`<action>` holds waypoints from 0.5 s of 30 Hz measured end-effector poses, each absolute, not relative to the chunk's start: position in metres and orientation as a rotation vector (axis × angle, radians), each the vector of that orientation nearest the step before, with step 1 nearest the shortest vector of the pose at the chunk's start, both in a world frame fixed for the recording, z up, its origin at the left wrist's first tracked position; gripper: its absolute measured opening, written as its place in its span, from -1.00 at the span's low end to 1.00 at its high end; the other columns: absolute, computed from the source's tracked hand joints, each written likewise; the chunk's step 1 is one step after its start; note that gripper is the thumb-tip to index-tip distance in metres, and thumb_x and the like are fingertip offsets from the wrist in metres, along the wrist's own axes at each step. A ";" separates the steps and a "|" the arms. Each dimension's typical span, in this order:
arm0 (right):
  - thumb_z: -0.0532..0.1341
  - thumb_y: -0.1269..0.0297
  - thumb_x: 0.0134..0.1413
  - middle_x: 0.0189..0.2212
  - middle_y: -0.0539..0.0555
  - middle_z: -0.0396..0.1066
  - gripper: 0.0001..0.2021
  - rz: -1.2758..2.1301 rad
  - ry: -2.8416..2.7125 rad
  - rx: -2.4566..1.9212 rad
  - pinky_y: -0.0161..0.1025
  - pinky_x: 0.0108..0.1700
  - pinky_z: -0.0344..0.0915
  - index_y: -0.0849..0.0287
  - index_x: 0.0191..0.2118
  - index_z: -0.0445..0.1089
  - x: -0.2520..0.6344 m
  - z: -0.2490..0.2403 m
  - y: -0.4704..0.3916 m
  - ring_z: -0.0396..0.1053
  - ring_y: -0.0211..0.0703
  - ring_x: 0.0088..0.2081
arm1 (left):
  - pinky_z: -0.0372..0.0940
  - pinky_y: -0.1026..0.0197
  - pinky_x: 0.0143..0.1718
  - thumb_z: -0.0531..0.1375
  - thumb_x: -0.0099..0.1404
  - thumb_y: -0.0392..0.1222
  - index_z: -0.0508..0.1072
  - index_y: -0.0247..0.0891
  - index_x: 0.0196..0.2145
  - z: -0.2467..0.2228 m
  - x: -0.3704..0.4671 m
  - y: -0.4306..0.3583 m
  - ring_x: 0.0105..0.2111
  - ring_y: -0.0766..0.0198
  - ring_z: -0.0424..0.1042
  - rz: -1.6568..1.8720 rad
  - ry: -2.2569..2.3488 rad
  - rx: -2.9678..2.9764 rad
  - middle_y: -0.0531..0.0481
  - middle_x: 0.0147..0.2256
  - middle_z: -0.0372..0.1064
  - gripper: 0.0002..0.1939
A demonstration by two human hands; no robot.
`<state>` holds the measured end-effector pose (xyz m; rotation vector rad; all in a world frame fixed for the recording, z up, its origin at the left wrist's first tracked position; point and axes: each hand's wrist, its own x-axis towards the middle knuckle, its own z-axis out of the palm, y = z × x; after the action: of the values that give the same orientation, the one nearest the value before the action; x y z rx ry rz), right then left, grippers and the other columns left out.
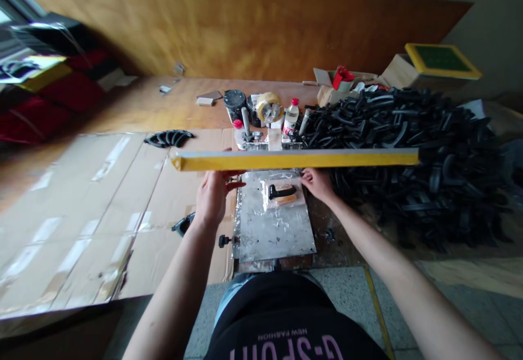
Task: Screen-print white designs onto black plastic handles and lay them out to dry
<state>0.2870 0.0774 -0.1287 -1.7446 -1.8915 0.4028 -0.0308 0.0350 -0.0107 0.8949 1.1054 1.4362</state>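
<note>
A long yellow bar (298,159), pale along its top, spans the view above a grey metal plate (273,235). On the plate lies a curved black plastic part (281,191) over an orange-tan piece (286,200), with shiny clear film (265,188) around them. My left hand (212,196) is just below the bar at the plate's left side, its fingers apart; a fingertip seems to show behind the bar. At the plate's upper right corner, my right hand (317,183) has its fingers drawn together. Whatever they pinch is too small to make out.
A large heap of black parts (408,131) covers the right side. Behind the plate stand a tape roll (268,107), a red-capped bottle (291,115) and a dark tub (235,105). Cardboard (81,196) with several black parts (169,138) spreads left. A black knob (224,240) juts out.
</note>
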 end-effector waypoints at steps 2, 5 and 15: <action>0.40 0.30 0.00 -0.19 0.08 0.49 -0.61 0.438 -2.141 -1.567 -0.13 -0.03 0.31 0.10 0.00 0.44 0.265 -0.143 0.059 0.40 -0.05 -0.12 | 0.44 0.23 -0.36 0.15 0.26 0.25 0.40 -0.17 0.04 -0.012 -0.020 0.032 -0.21 0.19 0.49 1.497 1.143 0.833 -0.08 -0.19 0.49 -0.45; 0.36 0.32 0.08 -0.22 0.09 0.44 -0.80 0.329 -2.257 -1.514 -0.07 0.03 0.26 0.11 -0.13 0.50 0.231 -0.140 0.037 0.34 -0.04 -0.09 | 0.43 0.24 -0.41 0.16 0.26 0.25 0.37 -0.19 0.06 -0.036 0.001 0.006 -0.25 0.18 0.52 1.286 1.208 0.697 -0.14 -0.15 0.51 -0.43; 0.12 0.40 0.30 -0.22 0.09 0.50 -0.79 0.263 -2.201 -1.457 -0.19 -0.06 0.33 0.12 -0.11 0.50 0.260 -0.159 -0.026 0.39 -0.12 -0.15 | 0.40 0.20 -0.45 0.04 0.32 0.19 0.47 -0.33 -0.34 -0.139 -0.073 -0.062 -0.44 0.16 0.53 0.930 1.561 0.468 -0.17 -0.39 0.55 -0.51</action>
<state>0.2597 -0.0260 -0.1589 -1.4569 -2.2007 0.2634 -0.0726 -0.0618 -0.1391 0.4679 1.5609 0.9302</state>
